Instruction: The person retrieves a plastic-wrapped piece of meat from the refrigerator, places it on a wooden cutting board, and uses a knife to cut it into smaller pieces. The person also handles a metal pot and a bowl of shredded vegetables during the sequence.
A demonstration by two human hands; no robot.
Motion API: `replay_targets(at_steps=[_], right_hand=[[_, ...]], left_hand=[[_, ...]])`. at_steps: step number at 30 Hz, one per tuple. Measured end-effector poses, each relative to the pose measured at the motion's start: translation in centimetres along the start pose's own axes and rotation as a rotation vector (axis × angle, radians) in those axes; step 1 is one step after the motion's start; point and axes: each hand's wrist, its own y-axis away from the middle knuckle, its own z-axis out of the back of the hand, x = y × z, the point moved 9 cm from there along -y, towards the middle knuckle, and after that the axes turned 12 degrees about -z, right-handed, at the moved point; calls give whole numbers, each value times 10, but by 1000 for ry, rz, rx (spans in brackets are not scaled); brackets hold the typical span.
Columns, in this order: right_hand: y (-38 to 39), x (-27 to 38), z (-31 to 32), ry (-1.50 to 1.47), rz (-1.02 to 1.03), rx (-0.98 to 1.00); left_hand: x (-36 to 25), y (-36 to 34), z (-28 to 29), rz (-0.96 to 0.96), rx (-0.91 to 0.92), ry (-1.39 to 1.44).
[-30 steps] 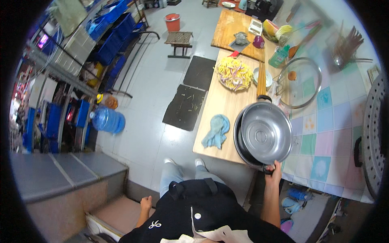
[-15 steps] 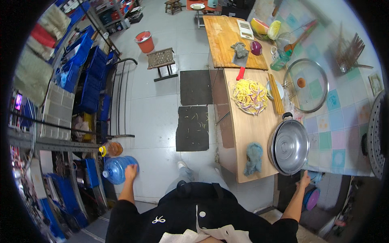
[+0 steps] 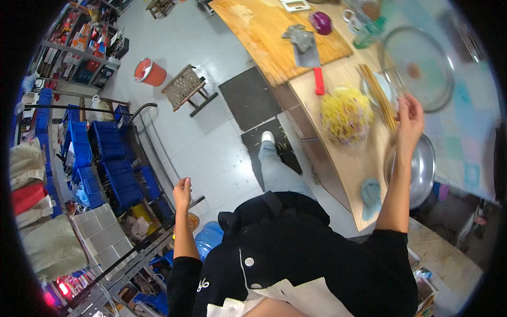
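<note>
My right hand [image 3: 409, 116] is raised over the counter with bent fingers, beside long yellowish sticks [image 3: 377, 92] and above nested metal pans [image 3: 422, 185]; whether it holds anything is unclear. My left hand [image 3: 182, 191] hangs over the floor side, fingers curled with nothing visible in them. A plate of shredded yellow food with purple strips [image 3: 343, 116] sits on the pale wooden counter [image 3: 338, 164], a crumpled blue cloth [image 3: 371, 198] near its end. A red-handled cleaver [image 3: 319, 79] with a grey crumpled item on its blade lies at a cutting board [image 3: 248, 31].
A glass lid [image 3: 438, 68] leans by the tiled wall. On the floor are a red bucket [image 3: 153, 74], a low stool [image 3: 179, 92], dark mats [image 3: 243, 95] and a blue water jug [image 3: 208, 238]. Shelves with blue bins [image 3: 113, 142] line the left.
I have stepped forward along the counter. My right hand has left the pan's near handle and risen beside the sticks; my left hand has moved forward, away from above the jug. The view has rotated.
</note>
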Motion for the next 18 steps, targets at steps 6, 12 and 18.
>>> replay_targets(at_steps=[6, 12, 18], right_hand=[[-53, 18, -175, 19, -162, 302], [-64, 5, -221, 180, -373, 231], [19, -26, -264, -29, -564, 141]], left_hand=[[94, -20, 41, 373, 104, -37], [113, -52, 15, 446, 380, -296], [23, -295, -28, -135, 639, -375]])
